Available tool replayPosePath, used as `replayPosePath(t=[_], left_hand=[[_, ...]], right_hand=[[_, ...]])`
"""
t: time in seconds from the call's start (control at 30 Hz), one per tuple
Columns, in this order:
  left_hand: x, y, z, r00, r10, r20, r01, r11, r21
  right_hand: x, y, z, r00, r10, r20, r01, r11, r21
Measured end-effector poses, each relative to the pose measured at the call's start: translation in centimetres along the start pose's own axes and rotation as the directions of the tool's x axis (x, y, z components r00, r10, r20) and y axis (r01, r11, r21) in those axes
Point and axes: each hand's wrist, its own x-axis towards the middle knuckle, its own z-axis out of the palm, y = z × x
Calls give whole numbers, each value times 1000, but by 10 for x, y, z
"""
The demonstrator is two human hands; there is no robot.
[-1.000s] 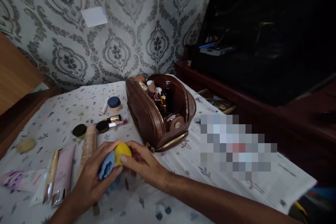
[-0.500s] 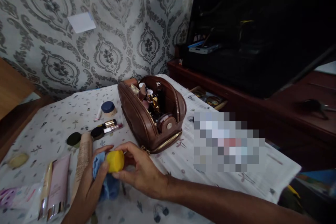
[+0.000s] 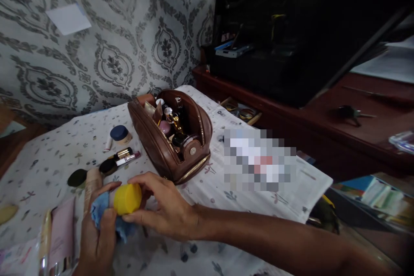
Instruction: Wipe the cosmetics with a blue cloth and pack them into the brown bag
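Observation:
My right hand (image 3: 168, 207) grips a small container by its bright yellow cap (image 3: 127, 199), thumb below and fingers above. My left hand (image 3: 95, 235) is closed round the container's other end through a light blue cloth (image 3: 101, 208), which hangs below it. The container's body is mostly hidden by cloth and fingers. Just beyond my hands stands an unzipped brown makeup bag (image 3: 155, 148) with several bottles and cosmetics inside. A beige tube (image 3: 92, 183) lies behind my left hand, and a pink tube (image 3: 63, 233) lies to its left.
Left of the bag are a blue-lidded jar (image 3: 119, 134), a lipstick (image 3: 127, 158) and a dark round lid (image 3: 76, 177). A blurred-out patch (image 3: 258, 159) covers something to the right. Past the cloth-covered table (image 3: 207, 241) stands a dark red cabinet (image 3: 284, 133) with a large black screen (image 3: 268, 60).
My view has turned to the right, so the scene sits further left. Both hands still hold the yellow-capped container and cloth, and the cap faces slightly more toward my right palm.

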Motion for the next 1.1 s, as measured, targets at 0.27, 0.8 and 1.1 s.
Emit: replayPosePath(t=[0.27, 0.8, 1.1], left_hand=[[30, 40, 3, 961, 275, 5, -275, 960, 46], [76, 69, 27, 596, 670, 443, -794, 405, 454], [66, 63, 18, 651, 606, 457, -757, 469, 455]], right_hand=[[4, -55, -50, 999, -45, -6, 45, 997, -62], [8, -65, -146, 990, 52, -129, -115, 826, -552], [27, -67, -150, 1000, 27, -4, -24, 818, -575]])
